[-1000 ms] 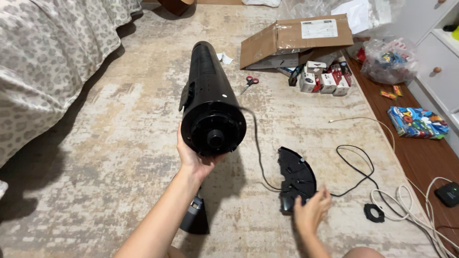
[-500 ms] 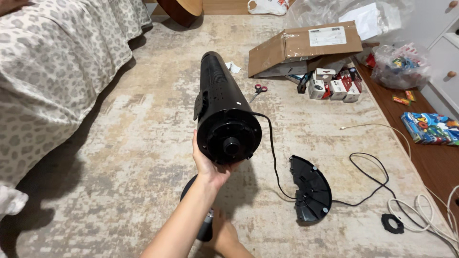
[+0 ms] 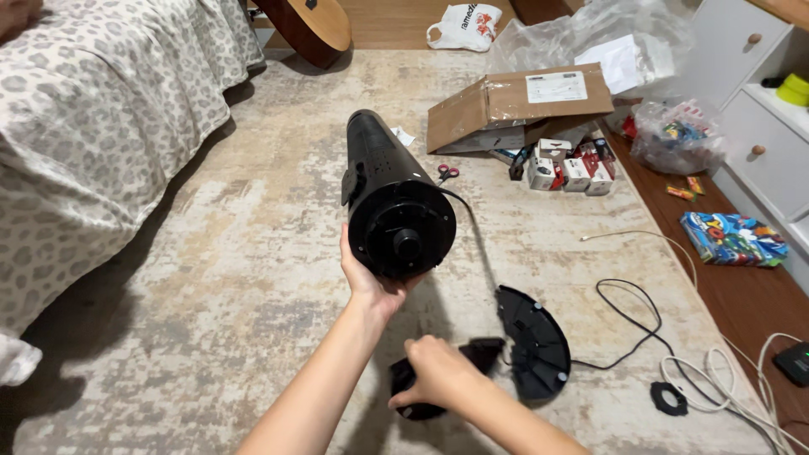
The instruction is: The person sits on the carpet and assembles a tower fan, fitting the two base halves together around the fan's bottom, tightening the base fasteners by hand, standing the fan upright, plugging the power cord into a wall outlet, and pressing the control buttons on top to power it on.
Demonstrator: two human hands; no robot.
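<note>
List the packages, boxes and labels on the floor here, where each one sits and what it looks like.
Cardboard box: brown, flattened, open, on the rug beyond the black tube held up by the left hand.
Label: white rectangle on the box top.
Small boxes: white and red, clustered below the cardboard box.
Plastic bag: white, printed, top centre on the wooden floor.
Colourful packet: blue, flat, on the wooden floor at right.
Clear bag: filled with small items, by the white drawers.

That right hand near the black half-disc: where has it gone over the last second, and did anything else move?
The right hand left the half-round black base piece and moved left, under the tube, where it now grips a second black piece lying on the rug. The left hand keeps propping up the end of the black cylinder. The base piece, cable and cardboard box lie as before.
</note>
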